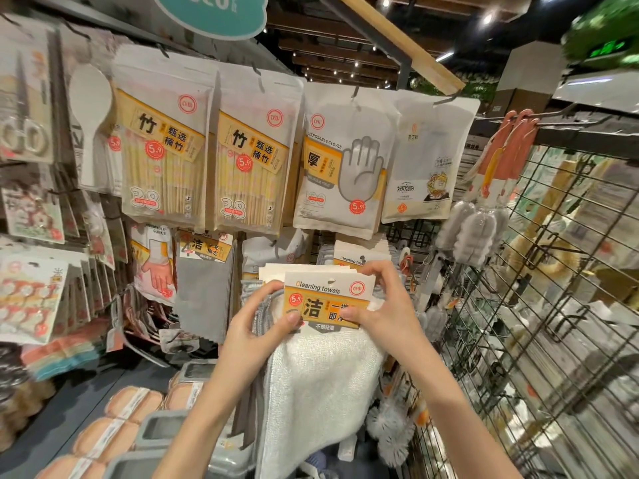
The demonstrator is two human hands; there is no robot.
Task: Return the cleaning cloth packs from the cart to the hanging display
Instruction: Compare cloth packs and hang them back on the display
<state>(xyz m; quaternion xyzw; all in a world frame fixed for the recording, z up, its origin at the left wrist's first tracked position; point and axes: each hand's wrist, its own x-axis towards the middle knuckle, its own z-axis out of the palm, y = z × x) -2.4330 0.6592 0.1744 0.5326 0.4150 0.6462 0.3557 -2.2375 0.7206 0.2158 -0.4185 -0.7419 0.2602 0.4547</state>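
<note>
Head view of a hanging retail display. Both hands hold a stack of cleaning cloth packs point(321, 340) at chest height in front of the display: the left hand point(257, 326) pinches the left edge of the front header card point(328, 299) (printed "Cleaning towels", price sticker 5.9) with thumb on its face and fingers curled behind, while the right hand point(380, 299) pinches the card's right side, fingers hooked over the top corner. White towel cloth hangs below the card, with grey-edged cloths stacked behind it. Just behind the stack, more cleaning towel packs point(359, 252) already hang on the display. Upper row, left to right: two bags of bamboo sticks point(162, 143) point(256, 157), a disposable gloves bag point(342, 167) and a pale bag with a cartoon figure point(425, 160). Lower row: a household gloves pack point(152, 264) and a grey cloth pack point(204, 285). To the right stands a wire grid panel point(539, 271) carrying bottle brushes point(477, 229), close beside the right forearm. At lower left a shelf point(69, 402) bears sponge packs point(131, 402) and grey containers point(162, 426) (contents not discernible). Open room lies mainly between the forearms and below the hanging cloth.
</note>
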